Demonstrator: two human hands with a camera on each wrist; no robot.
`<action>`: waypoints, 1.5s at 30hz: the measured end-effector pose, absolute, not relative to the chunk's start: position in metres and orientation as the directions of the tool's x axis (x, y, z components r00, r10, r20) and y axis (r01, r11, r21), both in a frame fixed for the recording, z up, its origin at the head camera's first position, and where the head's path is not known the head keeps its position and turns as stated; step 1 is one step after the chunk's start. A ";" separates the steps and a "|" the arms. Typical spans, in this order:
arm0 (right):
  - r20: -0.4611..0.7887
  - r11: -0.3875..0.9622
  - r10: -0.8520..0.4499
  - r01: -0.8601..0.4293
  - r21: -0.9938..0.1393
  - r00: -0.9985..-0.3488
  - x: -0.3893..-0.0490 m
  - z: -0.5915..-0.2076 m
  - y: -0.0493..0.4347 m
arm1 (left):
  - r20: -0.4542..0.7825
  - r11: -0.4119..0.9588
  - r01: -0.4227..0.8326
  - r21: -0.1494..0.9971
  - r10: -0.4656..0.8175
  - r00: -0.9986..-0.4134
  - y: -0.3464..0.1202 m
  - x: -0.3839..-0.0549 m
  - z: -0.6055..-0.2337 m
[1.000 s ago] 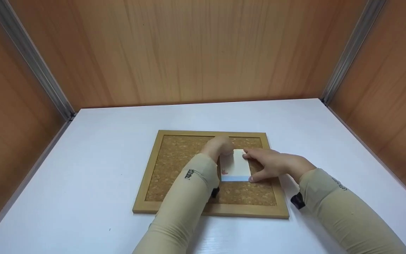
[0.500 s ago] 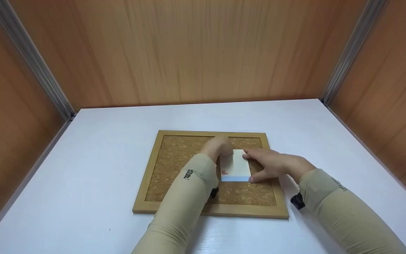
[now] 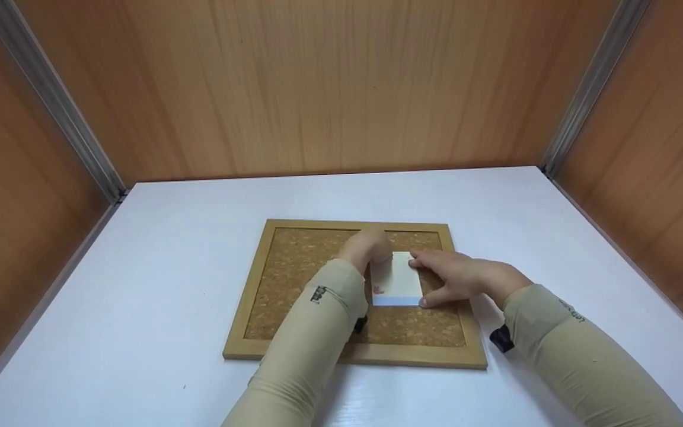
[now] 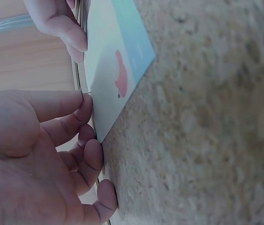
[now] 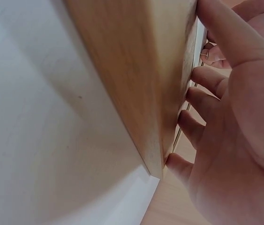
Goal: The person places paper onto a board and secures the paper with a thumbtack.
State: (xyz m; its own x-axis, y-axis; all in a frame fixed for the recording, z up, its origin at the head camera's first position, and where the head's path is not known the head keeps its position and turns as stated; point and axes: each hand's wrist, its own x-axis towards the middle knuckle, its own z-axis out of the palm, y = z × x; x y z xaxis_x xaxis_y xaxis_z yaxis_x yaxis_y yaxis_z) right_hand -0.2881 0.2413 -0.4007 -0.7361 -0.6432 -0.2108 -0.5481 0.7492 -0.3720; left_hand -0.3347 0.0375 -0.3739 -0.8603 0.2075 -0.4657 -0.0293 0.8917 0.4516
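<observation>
A pale paper card [image 3: 399, 274] with a blue strip along its near edge and a small red print lies on a wood-framed cork board [image 3: 294, 273]. My left hand [image 3: 370, 244] bends over the card's left side. In the left wrist view its thumb and index finger pinch a thin pin [image 4: 86, 93] whose point is at the card's surface; the pin's head is hidden between the fingertips. The other fingers rest on the cork and the card's edge. My right hand [image 3: 459, 274], thumb and fingers spread, presses the card's right edge at its near and far corners.
The board lies on a white table [image 3: 158, 284]. Wood-grain panels [image 3: 341, 89] wall the back and both sides, with grey metal posts [image 3: 57, 95] at the corners. Both forearms, in beige sleeves [image 3: 300, 344], reach across from the front.
</observation>
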 end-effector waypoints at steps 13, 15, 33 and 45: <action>-0.211 0.738 -0.658 -0.565 -0.368 -0.723 -0.289 -0.403 0.241 | -0.407 0.862 -0.066 0.502 0.168 -0.898 0.037 -0.330 -0.378; -0.213 0.743 -0.653 -0.560 -0.367 -0.727 -0.290 -0.402 0.241 | -0.403 0.861 -0.066 0.505 0.167 -0.900 0.036 -0.330 -0.378; -0.215 0.749 -0.647 -0.557 -0.359 -0.731 -0.291 -0.403 0.242 | -0.393 0.858 -0.098 0.504 0.127 -0.911 0.039 -0.328 -0.379; -0.227 0.754 -0.642 -0.552 -0.356 -0.732 -0.290 -0.400 0.244 | -0.388 0.904 -0.085 0.419 0.094 -0.917 0.044 -0.322 -0.372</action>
State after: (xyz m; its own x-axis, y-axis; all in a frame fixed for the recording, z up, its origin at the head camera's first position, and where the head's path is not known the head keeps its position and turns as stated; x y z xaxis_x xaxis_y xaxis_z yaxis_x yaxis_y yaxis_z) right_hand -0.2896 0.2436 -0.3999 -0.7319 -0.6425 -0.2271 -0.5518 0.7543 -0.3557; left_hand -0.3224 0.0435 -0.3718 -0.9168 0.0935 -0.3881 -0.0854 0.9038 0.4194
